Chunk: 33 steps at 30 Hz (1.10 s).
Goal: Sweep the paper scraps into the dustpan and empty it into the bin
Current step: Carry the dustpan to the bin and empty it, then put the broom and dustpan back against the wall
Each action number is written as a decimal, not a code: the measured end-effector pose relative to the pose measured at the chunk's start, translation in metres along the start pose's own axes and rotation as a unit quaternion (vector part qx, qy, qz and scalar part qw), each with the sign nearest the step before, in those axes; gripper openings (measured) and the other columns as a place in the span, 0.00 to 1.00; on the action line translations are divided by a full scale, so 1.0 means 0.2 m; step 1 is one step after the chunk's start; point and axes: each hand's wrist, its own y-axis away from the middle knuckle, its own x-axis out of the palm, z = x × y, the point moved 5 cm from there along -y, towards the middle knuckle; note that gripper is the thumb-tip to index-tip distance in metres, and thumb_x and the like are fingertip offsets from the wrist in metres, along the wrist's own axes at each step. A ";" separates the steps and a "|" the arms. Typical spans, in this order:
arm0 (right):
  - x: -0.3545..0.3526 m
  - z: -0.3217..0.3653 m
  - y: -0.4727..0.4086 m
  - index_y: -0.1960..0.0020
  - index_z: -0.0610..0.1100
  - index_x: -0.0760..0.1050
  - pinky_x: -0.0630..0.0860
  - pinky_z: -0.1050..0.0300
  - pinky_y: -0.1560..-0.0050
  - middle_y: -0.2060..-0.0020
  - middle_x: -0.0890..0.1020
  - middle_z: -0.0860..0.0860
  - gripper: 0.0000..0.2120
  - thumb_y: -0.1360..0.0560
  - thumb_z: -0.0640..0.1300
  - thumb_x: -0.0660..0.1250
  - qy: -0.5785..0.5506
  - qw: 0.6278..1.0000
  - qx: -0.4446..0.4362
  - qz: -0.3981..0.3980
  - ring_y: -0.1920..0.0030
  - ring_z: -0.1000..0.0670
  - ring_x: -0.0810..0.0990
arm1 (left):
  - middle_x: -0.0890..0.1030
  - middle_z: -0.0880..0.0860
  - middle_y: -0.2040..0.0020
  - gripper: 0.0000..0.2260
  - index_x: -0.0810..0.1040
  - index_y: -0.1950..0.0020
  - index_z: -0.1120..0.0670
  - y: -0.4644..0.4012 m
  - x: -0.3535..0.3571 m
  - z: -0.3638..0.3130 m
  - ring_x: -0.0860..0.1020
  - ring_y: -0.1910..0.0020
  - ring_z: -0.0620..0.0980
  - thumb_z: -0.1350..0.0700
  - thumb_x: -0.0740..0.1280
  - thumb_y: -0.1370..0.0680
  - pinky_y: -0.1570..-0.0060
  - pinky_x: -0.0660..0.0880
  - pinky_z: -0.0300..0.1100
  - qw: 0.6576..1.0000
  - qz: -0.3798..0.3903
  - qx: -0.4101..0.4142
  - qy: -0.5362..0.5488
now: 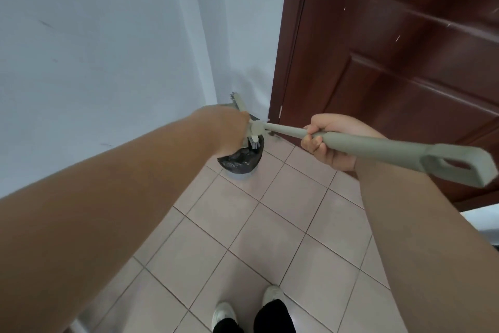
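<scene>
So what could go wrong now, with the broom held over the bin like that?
1. The bin is small and sits in the corner, partly hidden by the left hand; scraps might fall past its rim onto the floor.
2. The right hand holds the long broom handle close to the door; a swing could knock it.

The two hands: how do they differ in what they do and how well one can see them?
The right hand is in plain view, fingers curled round the long green handle. The left hand is stretched farther, over the bin in the corner, with its fingers out of sight. The right hand is nearer the brown door. Both arms are bare.
</scene>
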 end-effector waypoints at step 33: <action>1.27 0.86 0.18 0.61 0.41 0.72 0.66 0.70 0.84 0.80 0.71 0.51 0.14 0.26 0.52 0.60 0.252 0.948 -0.148 0.124 0.83 0.58 0.66 | 0.73 0.50 0.64 0.07 0.72 0.55 0.56 0.42 -0.52 0.98 0.71 0.66 0.49 0.53 0.59 0.23 0.71 0.65 0.40 0.953 -0.173 -0.177 0.175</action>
